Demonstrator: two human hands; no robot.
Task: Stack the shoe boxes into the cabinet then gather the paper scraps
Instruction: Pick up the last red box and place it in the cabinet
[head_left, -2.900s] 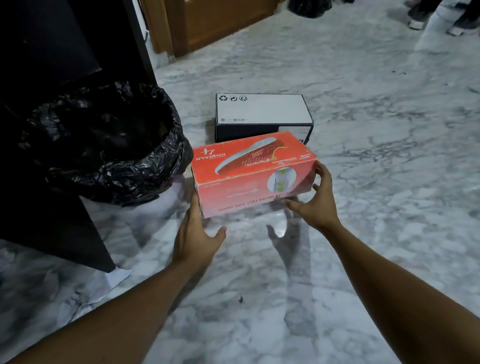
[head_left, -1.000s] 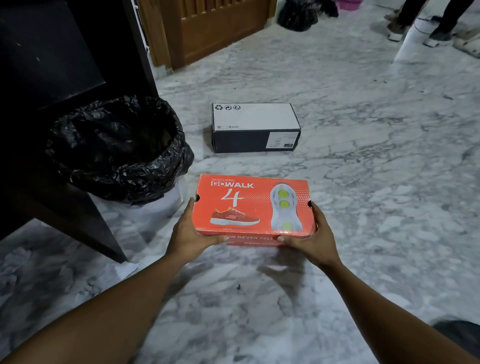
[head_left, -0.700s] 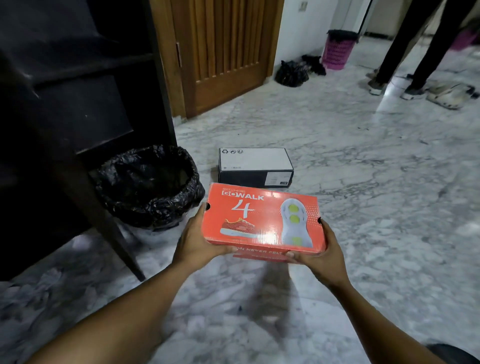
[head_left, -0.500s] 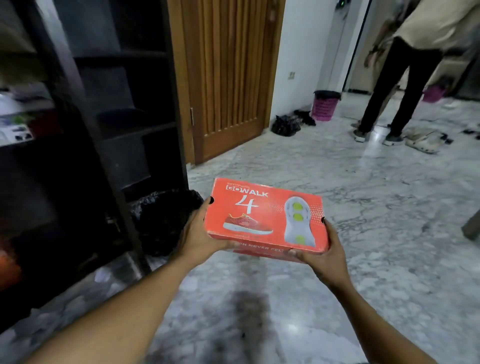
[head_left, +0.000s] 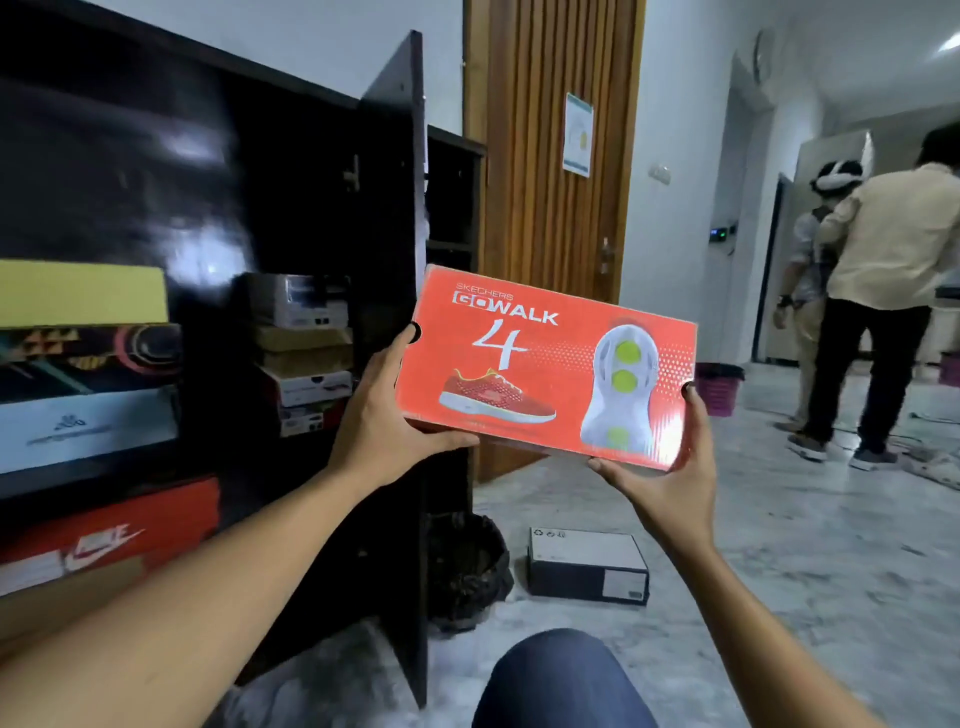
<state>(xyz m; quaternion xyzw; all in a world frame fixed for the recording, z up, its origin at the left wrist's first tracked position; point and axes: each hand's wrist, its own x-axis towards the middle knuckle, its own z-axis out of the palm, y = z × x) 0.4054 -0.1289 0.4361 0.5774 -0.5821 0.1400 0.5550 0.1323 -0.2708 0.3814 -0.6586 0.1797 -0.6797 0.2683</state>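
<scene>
So the orange-red printed cardboard shoe box (head_left: 545, 364) is up in the air right now, held just in front of the open door of the tall dark wooden cabinet (head_left: 395, 182), well above the marble floor (head_left: 805, 571). Left hand (head_left: 384, 421) has one short end and right hand (head_left: 670, 478) has the other. The fingers (head_left: 691, 400) are curled round the ends and clamped on the box, thumbs along the lower edge.

Handling-wise, I'd guess it's fairly light. Can't tell if there are shoes inside. It's stiff enough to carry by the ends, but the walls will dent if you squeeze hard, and that glossy print looks a bit slippery. I'd keep some support under the base so the lid doesn't pop. The stack of mixed boxes (head_left: 304, 353) on the shelf looks like the landing spot. A black-and-white shoe box (head_left: 587, 566) sits on the floor.
</scene>
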